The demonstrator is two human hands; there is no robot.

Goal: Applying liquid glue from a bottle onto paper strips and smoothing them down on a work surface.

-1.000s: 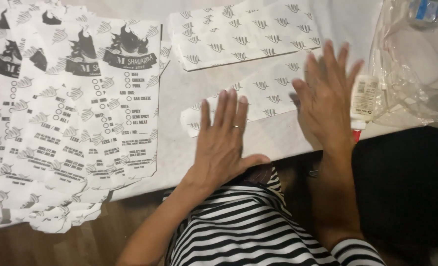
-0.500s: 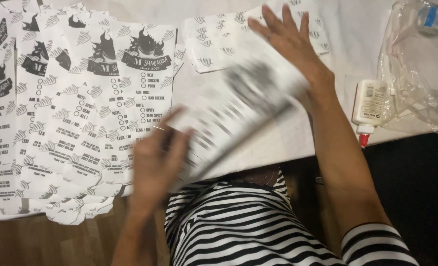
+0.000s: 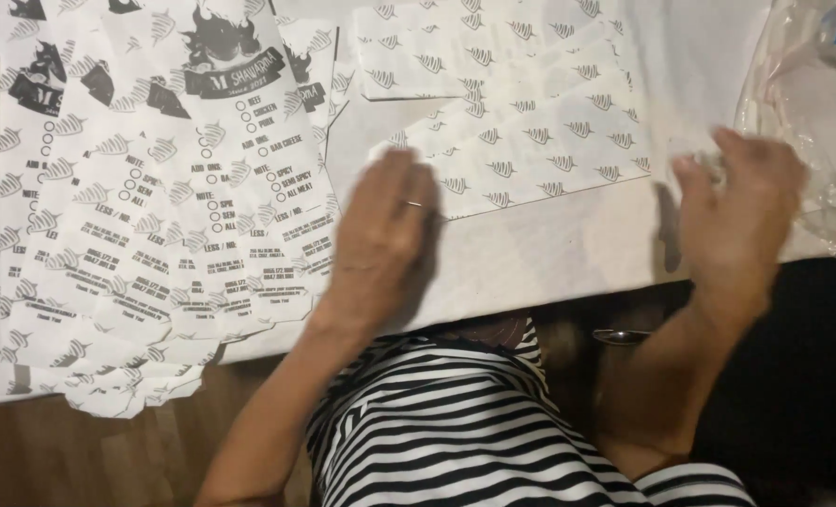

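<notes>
**Flat paper sheets on white counter, both hands down**

Counter (image 3: 568, 253): white, landmark for all below. On its left part, a fanned spread of printed paper sleeves (image 3: 155, 207), overlapping, lower ends hanging past the near edge. At its centre, a patterned flat sheet (image 3: 540, 150). Likely light, limp, crease-prone; best taken by an edge or corner. Far right: crumpled clear plastic bag (image 3: 812, 103). Left hand (image 3: 380, 235): flat, fingers together, pressing by the sheet's left end. Right hand (image 3: 737, 216): blurred, fingers curled at the sheet's right end; grip unclear.
</notes>
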